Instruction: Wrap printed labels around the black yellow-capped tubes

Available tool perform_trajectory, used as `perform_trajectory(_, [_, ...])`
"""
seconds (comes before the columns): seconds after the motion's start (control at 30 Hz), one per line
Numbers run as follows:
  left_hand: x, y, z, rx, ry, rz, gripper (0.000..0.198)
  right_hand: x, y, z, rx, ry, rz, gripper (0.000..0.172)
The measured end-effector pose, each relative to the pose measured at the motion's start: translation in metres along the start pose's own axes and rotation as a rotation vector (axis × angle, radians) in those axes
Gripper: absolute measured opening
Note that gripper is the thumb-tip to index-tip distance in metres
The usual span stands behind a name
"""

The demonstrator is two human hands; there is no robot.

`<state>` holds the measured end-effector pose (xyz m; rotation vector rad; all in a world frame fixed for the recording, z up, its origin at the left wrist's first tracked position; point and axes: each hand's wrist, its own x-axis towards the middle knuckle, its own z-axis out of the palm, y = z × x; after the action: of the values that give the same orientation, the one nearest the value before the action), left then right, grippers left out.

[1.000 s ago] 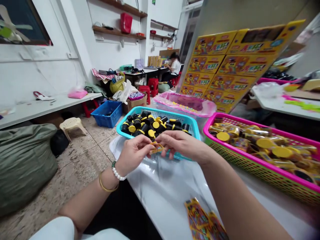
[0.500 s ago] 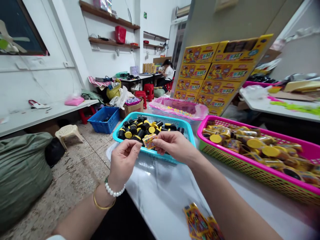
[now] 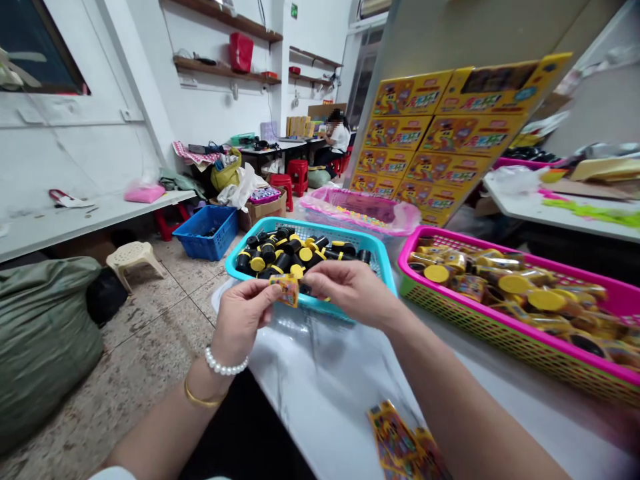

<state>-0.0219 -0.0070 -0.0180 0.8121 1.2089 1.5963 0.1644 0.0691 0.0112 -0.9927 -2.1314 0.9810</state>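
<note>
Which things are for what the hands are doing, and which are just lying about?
Probably for the job:
printed wrapper, in the left hand
wrapper pile
black tubs, in the turquoise basket
wrapped tubs, in the long pink basket

Seemingly just lying about:
cream stool
green sack
blue crate

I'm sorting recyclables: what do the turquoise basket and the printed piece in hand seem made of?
Turquoise basket: probably moulded plastic, slightly glossy; even colour, perforated walls. Printed piece: thin, brightly coloured sheet; perhaps plastic film or coated paper, finish unclear.

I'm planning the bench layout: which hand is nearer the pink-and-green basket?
Right. The right hand is left of the pink-and-green basket; the left hand is farther left.
</note>
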Motion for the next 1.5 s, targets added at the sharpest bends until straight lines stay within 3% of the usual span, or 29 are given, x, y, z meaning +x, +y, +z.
perform_trajectory(0.07, [0.002, 0.002, -0.002, -0.009, 0.019, 0.003, 0.036, 0.002, 0.01, -0.014, -0.242, 0.082, 0.08, 0.025])
perform_trajectory(0.17, [0.005, 0.005, -0.004, -0.032, 0.005, -0.013, 0.036, 0.006, 0.023, -0.024, -0.476, -0.005, 0.186, 0.013])
perform_trajectory(0.4, [0.02, 0.012, 0.006, -0.078, -0.125, -0.169, 0.031, 0.017, 0.041, -0.004, -0.448, 0.02, 0.217, 0.021])
perform_trajectory(0.57, [0.037, 0.018, 0.026, -0.139, -0.198, -0.164, 0.026, 0.015, 0.042, -0.015, -0.234, 0.086, 0.143, 0.019])
perform_trajectory(0.77, [0.048, 0.021, 0.036, -0.183, -0.195, -0.21, 0.016, 0.006, 0.027, -0.033, 0.665, 0.045, 0.013, 0.044])
perform_trajectory(0.9, [0.045, 0.02, 0.04, -0.201, -0.198, -0.262, 0.013, 0.007, 0.022, -0.03, 0.771, 0.128, -0.008, 0.048])
perform_trajectory(1.03, [0.043, 0.02, 0.043, -0.227, -0.217, -0.281, 0.014, 0.007, 0.017, -0.028, 0.724, 0.179, -0.027, 0.046])
perform_trajectory(1.3, [0.041, 0.021, 0.049, -0.287, -0.285, -0.275, 0.021, -0.001, -0.002, -0.025, 0.384, 0.232, 0.017, 0.043])
perform_trajectory(1.5, [0.041, 0.023, 0.052, -0.344, -0.274, -0.309, 0.011, -0.008, -0.007, -0.025, 0.039, 0.314, -0.049, 0.023])
